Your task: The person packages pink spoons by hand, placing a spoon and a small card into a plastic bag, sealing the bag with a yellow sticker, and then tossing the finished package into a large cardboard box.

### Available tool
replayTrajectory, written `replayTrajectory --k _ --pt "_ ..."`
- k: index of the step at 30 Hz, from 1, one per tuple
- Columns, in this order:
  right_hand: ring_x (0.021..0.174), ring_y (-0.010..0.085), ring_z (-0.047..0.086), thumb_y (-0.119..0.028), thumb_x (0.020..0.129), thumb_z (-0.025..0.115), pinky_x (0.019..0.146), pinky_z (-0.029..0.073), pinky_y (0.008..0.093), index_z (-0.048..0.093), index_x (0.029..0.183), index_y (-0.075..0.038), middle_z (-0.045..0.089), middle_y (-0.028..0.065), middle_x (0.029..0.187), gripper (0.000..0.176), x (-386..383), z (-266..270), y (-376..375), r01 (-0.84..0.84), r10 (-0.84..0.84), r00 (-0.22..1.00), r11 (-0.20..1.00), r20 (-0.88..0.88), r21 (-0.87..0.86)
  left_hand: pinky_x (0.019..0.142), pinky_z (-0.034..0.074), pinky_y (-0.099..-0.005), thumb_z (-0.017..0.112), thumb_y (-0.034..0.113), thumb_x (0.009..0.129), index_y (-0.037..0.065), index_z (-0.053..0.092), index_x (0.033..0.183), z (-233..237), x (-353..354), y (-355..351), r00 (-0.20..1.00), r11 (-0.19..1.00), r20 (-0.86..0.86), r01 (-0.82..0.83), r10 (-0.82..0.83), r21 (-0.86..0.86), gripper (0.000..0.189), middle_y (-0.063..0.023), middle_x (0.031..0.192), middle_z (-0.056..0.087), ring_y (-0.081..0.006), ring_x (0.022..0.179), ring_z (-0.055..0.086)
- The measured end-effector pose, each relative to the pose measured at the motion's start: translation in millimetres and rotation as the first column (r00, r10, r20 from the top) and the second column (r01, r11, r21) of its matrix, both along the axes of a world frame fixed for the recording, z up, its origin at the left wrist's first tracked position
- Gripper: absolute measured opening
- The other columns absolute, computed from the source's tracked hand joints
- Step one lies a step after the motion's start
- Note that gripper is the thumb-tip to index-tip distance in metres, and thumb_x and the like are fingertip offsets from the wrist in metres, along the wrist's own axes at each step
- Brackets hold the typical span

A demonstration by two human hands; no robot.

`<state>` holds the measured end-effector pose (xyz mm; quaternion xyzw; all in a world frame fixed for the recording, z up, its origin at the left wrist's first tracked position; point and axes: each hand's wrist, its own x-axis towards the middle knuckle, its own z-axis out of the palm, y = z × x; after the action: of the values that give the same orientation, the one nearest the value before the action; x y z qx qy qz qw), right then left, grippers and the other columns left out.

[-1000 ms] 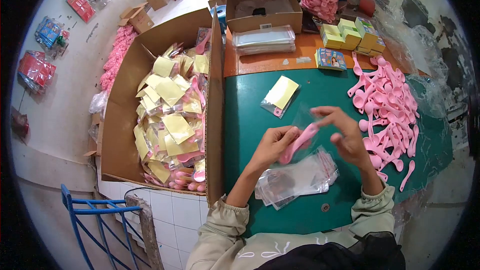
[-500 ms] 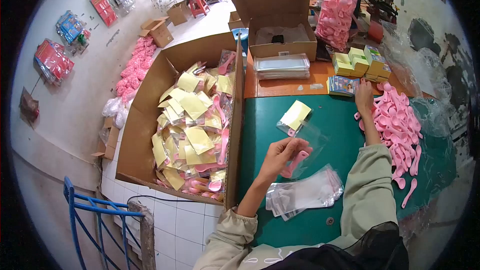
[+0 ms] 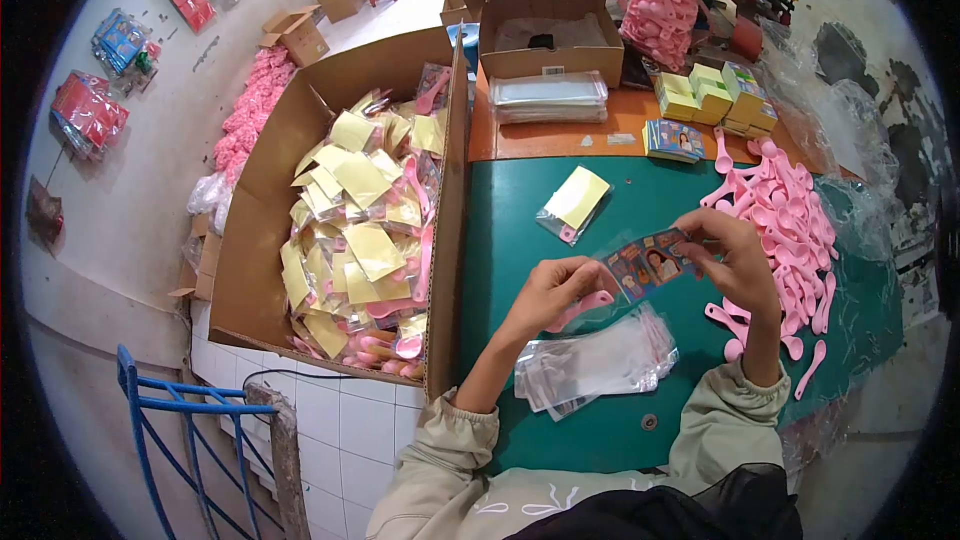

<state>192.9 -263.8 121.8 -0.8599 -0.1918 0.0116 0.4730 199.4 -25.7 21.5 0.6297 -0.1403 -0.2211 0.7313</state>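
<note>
My left hand (image 3: 556,292) is closed on a clear plastic bag (image 3: 622,239) with a pink spoon (image 3: 584,309) at its lower end. Pinched in my right hand (image 3: 735,252) is a printed card (image 3: 648,264), which overlaps the bag's upper part. Below both hands lies a loose stack of clear bags (image 3: 597,365) on the green table top (image 3: 570,443). A packed bag with a yellow card (image 3: 578,198) rests beyond my left hand. Pink spoons (image 3: 785,230) are heaped to the right of my right hand, and a stack of printed cards (image 3: 674,141) sits farther back.
A large cardboard box (image 3: 250,270) full of packed bags stands left of the table. At the back are an opened carton (image 3: 560,68), bundled clear bags (image 3: 548,98), yellow card stacks (image 3: 712,100) and a big bag of pink spoons (image 3: 667,5). A blue metal rail (image 3: 190,403) stands lower left.
My right hand has come back from the card stack with a card, bringing it to the bag in my left hand. The camera view has shifted slightly.
</note>
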Motion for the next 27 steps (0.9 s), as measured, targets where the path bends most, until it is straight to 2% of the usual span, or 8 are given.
replayTrajectory --k 1,7,13,16,19,22,24,27 --pt "0.062 0.0121 0.057 0.000 0.079 0.061 0.054 0.046 0.0242 0.057 0.094 -0.001 0.059 0.0055 0.076 0.015 2 -1 1 -0.062 0.072 0.987 0.995 0.142 -0.072 0.059 0.046 -0.0214 0.049 0.023 0.095 -0.005 0.065 0.089 0 0 1 0.999 0.997 0.026 0.027 -0.029 0.069 0.033 -0.0042 0.071 0.063 -0.0065 0.067 0.056" --pt "0.062 0.0133 0.057 -0.001 0.080 0.062 0.052 0.046 0.0256 0.053 0.088 0.002 0.058 0.0082 0.074 0.012 -5 -2 7 -0.167 0.159 0.981 0.983 -0.109 -0.077 0.051 0.040 -0.0227 0.055 0.023 0.092 -0.005 0.064 0.089 11 -8 -2 0.991 0.968 0.095 0.068 -0.093 0.241 0.030 -0.0033 0.065 0.060 -0.0035 0.060 0.050" --pt "0.062 0.0162 0.058 -0.002 0.078 0.064 0.053 0.047 0.0285 0.052 0.085 0.001 0.057 0.0101 0.071 0.014 -8 -3 12 -0.129 0.122 0.987 0.989 -0.101 -0.073 0.054 0.043 -0.0237 0.055 0.024 0.092 -0.005 0.065 0.088 11 -7 6 0.983 0.968 0.132 0.092 -0.126 0.233 0.031 -0.0044 0.068 0.063 -0.0050 0.063 0.054" --pt "0.061 0.0211 0.058 -0.007 0.075 0.067 0.056 0.046 0.0312 0.051 0.083 0.000 0.056 0.0118 0.070 0.018 -4 -15 15 -0.279 0.284 0.959 0.944 0.002 -0.176 0.058 0.046 -0.0251 0.055 0.023 0.092 -0.003 0.063 0.101 8 -11 0 0.981 0.981 0.033 0.187 -0.189 0.054 0.029 -0.0054 0.071 0.065 -0.0074 0.066 0.059" --pt "0.063 0.0292 0.056 -0.010 0.073 0.068 0.057 0.044 0.0348 0.051 0.079 -0.002 0.055 0.0119 0.070 0.020 -4 -23 21 -0.327 0.315 0.945 0.905 -0.089 -0.271 0.065 0.049 -0.0286 0.056 0.025 0.091 0.000 0.055 0.119 4 -18 -9 0.986 0.995 0.134 0.100 -0.098 -0.004 0.037 -0.0100 0.076 0.068 -0.0140 0.071 0.065" --pt "0.067 0.0318 0.057 -0.012 0.071 0.068 0.061 0.045 0.0359 0.055 0.078 -0.003 0.059 0.0121 0.074 0.017 -6 -34 29 -0.308 0.312 0.950 0.907 -0.034 -0.286 0.067 0.050 -0.0316 0.058 0.028 0.090 0.006 0.042 0.133 16 -21 -7 0.939 0.947 0.334 -0.027 -0.085 0.319 0.051 -0.0151 0.079 0.068 -0.0200 0.073 0.067" --pt "0.068 0.0313 0.058 -0.012 0.070 0.069 0.062 0.046 0.0359 0.057 0.075 -0.002 0.061 0.0129 0.075 0.016 -3 -45 29 -0.349 0.361 0.932 0.916 0.029 -0.200 0.068 0.050 -0.0293 0.060 0.025 0.088 0.008 0.041 0.135 17 -22 -7 0.945 0.907 0.314 -0.048 -0.095 0.417 0.053 -0.0157 0.084 0.069 -0.0154 0.072 0.065" --pt "0.063 0.0215 0.060 -0.009 0.069 0.069 0.061 0.047 0.0311 0.058 0.072 -0.001 0.061 0.0090 0.069 0.014 0 -52 24 -0.256 0.253 0.967 0.956 -0.039 -0.145 0.068 0.049 -0.0274 0.062 0.023 0.087 0.009 0.041 0.135 21 -15 3 0.971 0.849 0.189 0.028 -0.150 0.527 0.054 -0.0138 0.088 0.069 -0.0129 0.075 0.064"
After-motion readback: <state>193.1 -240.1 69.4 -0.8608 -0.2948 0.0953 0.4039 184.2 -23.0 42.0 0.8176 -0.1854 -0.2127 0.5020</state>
